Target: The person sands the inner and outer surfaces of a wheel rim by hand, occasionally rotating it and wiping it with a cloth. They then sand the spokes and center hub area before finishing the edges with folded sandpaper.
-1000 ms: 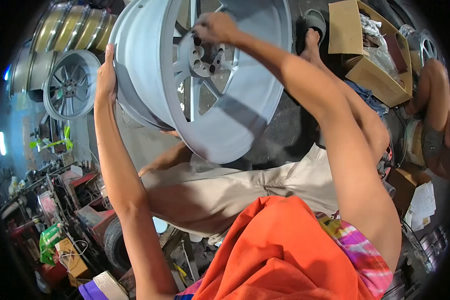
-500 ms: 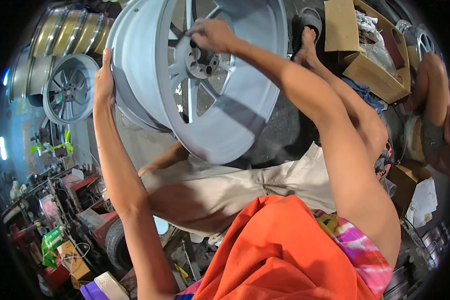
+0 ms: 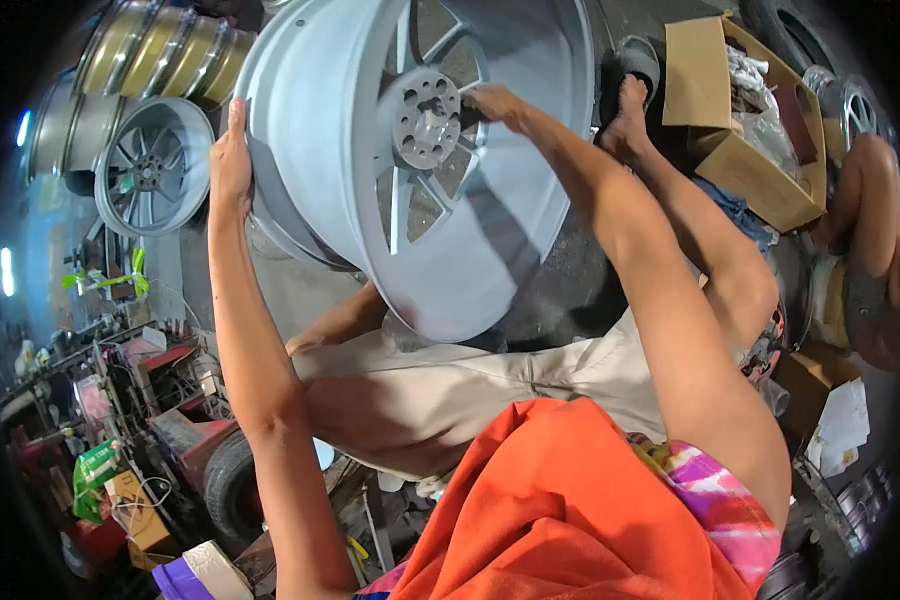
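A large grey wheel rim (image 3: 310, 140) stands tilted in front of me, its inner side and spokes facing me. My left hand (image 3: 232, 165) grips the rim's outer edge on the left, thumb pointing up. Inside the barrel, my right hand (image 3: 494, 106) is at the spokes just right of the hub (image 3: 427, 118). Its fingers are curled and pressed together; whatever they hold, if anything, is hidden. The hub has several round holes. Beige cloth (image 3: 470, 385) covers my lap below the rim, and an orange cloth (image 3: 540, 490) lies nearer to me.
Another silver wheel rim (image 3: 153, 165) stands at left beside stacked gold rims (image 3: 170, 55). An open cardboard box (image 3: 785, 175) with plastic bags sits at right. A tyre (image 3: 232, 485) and red machinery (image 3: 185, 430) are at lower left. Another person's knee (image 3: 870, 170) shows at far right.
My right hand has moved from the upper left of the hub, across it, to the spokes on its right. My left hand keeps its grip on the rim. The view has shifted slightly.
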### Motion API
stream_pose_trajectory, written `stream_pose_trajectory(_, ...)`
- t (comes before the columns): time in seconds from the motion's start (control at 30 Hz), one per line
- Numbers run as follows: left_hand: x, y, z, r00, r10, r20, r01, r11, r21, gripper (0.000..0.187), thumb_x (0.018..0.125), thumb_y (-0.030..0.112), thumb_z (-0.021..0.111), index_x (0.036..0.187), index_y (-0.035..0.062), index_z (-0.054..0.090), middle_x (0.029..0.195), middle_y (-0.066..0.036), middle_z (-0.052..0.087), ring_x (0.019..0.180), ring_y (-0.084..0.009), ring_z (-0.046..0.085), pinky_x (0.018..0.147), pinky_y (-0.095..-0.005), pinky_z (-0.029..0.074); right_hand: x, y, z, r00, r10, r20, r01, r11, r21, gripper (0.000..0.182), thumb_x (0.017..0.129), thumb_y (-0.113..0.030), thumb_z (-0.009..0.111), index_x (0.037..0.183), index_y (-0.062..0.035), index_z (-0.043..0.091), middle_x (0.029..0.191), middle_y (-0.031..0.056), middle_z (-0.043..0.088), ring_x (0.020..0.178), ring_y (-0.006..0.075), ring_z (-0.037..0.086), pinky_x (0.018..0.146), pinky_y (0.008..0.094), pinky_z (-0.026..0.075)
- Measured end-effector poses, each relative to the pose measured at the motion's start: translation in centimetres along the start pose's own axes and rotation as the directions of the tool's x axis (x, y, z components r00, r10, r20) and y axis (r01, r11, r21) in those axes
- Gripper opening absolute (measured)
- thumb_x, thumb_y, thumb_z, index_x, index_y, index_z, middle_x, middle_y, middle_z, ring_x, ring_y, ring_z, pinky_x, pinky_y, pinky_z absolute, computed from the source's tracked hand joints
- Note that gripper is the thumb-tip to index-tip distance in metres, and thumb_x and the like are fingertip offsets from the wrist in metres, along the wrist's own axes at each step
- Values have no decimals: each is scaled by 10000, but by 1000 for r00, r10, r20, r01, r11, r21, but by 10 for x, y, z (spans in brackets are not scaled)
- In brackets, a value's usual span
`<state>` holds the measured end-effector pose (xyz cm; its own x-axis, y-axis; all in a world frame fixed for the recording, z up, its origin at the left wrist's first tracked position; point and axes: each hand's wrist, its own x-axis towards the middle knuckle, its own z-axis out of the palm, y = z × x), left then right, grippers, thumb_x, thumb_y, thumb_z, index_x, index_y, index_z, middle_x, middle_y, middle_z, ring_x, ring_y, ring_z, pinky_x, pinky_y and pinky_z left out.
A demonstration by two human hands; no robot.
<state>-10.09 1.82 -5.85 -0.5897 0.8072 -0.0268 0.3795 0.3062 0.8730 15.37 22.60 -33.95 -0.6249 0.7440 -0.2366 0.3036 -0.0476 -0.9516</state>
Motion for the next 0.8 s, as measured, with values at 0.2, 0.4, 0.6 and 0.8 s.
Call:
stream_pose_trajectory(0.2,-4,10,6,997,-69,-15,69,998,-13,788,979,607,537,1310,-107,582,1203,-164,648,1034,-181,624,914,-304,494,-24,-58,-9,980,-101,-169,155,926,343,290,886,-220,561,974,-25,756,896,78,725,797,236,655,726,372,511)
stream_pose_trajectory(0.4,-2,14,6,997,-77,-17,77,997,-10,785,972,609,548,1273,-113,608,1144,-176,672,1000,-189,640,884,-301,510,-77,-158,34,741,-657,138,545,470,-694,276,883,-297,569,865,-87,747,904,102,709,869,319,667,869,491,494)
stream_pose_trajectory(0.6,5,5,4,998,-54,-6,54,998,-28,752,980,591,550,1238,-112,631,1128,-167,675,973,-183,637,865,-298,511,-133,-112,66,344,-678,649,659,-318,-681,173,888,-296,590,911,-165,701,999,-7,620,1108,166,579,1040,473,371)
stream_pose_trajectory(0.8,5,-5,2,996,58,-73,-54,997,62,697,992,557,560,1185,-105,664,972,-98,679,853,-130,602,787,-277,490,-81,-132,39,565,-818,-108,568,481,-668,204,874,-305,592,891,-174,747,1002,76,695,1033,272,647,997,476,434)
